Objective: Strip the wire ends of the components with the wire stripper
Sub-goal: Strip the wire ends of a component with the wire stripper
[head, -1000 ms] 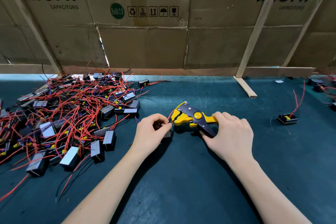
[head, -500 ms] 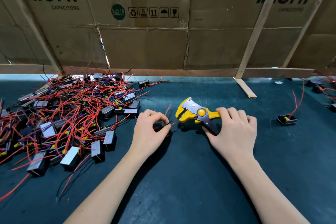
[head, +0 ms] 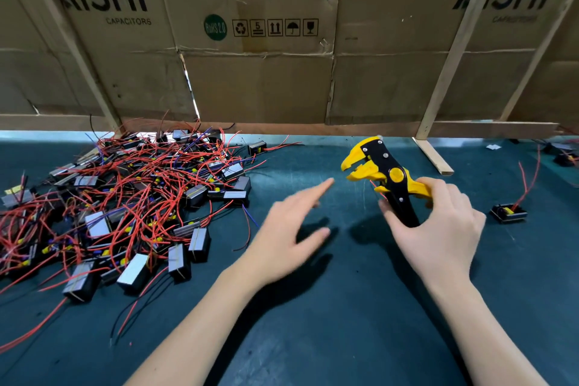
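My right hand point(head: 441, 232) grips the handles of the yellow and black wire stripper point(head: 376, 166), held above the table with its jaws parted and pointing left. A short bit of red wire shows just below the jaws. My left hand point(head: 288, 229) hovers left of the tool, blurred, with fingers spread and nothing in it. A big pile of black components with red wires point(head: 125, 197) lies on the left of the dark green table point(head: 344, 323). One component point(head: 509, 213) with red wires sits alone to the right of my right hand.
A cardboard wall point(head: 266, 81) on a wooden frame closes off the back of the table. A wooden foot point(head: 434, 160) of that frame juts forward behind the stripper. More components point(head: 564, 157) lie at the far right edge.
My left hand let go of the component it pinched and spread open, sweeping up and right. My right hand lifted the stripper and tilted its jaws upward; that component is out of sight.
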